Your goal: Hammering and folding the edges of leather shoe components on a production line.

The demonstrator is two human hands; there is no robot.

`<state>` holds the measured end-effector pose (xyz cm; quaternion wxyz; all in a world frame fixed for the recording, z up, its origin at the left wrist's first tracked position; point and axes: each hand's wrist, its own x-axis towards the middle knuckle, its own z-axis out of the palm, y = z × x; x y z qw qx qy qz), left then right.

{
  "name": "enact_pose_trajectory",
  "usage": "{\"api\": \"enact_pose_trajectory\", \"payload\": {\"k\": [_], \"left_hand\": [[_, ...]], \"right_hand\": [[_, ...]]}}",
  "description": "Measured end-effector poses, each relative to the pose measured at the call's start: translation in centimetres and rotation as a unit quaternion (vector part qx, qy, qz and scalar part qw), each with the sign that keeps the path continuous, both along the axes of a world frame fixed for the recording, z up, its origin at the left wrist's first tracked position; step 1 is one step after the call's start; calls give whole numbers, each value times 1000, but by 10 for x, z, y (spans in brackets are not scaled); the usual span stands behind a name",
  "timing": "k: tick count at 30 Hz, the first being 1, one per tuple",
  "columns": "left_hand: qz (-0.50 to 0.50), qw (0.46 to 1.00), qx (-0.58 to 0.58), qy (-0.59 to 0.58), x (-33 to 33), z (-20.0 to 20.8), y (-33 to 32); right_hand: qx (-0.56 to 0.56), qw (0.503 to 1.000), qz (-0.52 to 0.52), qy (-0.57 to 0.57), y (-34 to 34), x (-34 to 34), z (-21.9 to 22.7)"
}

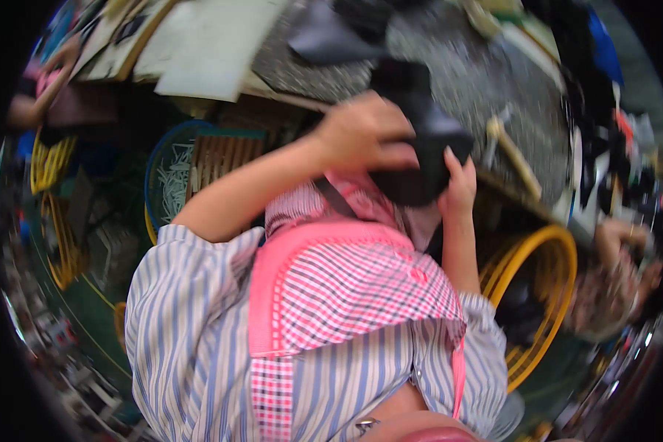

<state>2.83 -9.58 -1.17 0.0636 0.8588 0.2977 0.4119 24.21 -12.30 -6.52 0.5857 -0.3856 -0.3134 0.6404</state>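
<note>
Both hands grip 1 black shoe piece [420, 155] at upper centre of the frame: the left hand [365, 136] curled over its top, the right hand [457, 188] closed on its lower side. It is held above the speckled counter [479, 81]; work looks mid-way.

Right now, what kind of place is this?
Probably a small workshop for hand-making leather or fabric goods. Both hands, left and right, have a grip on a black shoe-like piece above a speckled grey worktable. Round yellow wire baskets sit nearby, and the person wears a pink checked apron.
</note>
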Motion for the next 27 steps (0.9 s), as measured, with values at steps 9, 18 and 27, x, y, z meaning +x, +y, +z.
{"api": "enact_pose_trajectory", "payload": {"k": [9, 18, 27], "left_hand": [[172, 974, -129, -67, -2, -25, 33], [19, 987, 153, 49, -18, -29, 56], [-13, 981, 135, 140, -26, -25, 56]], "right_hand": [[53, 991, -121, -8, -13, -2, -44], [96, 895, -247, -360, -37, 0, -15], [376, 575, -12, -726, 44, -37, 63]]}}
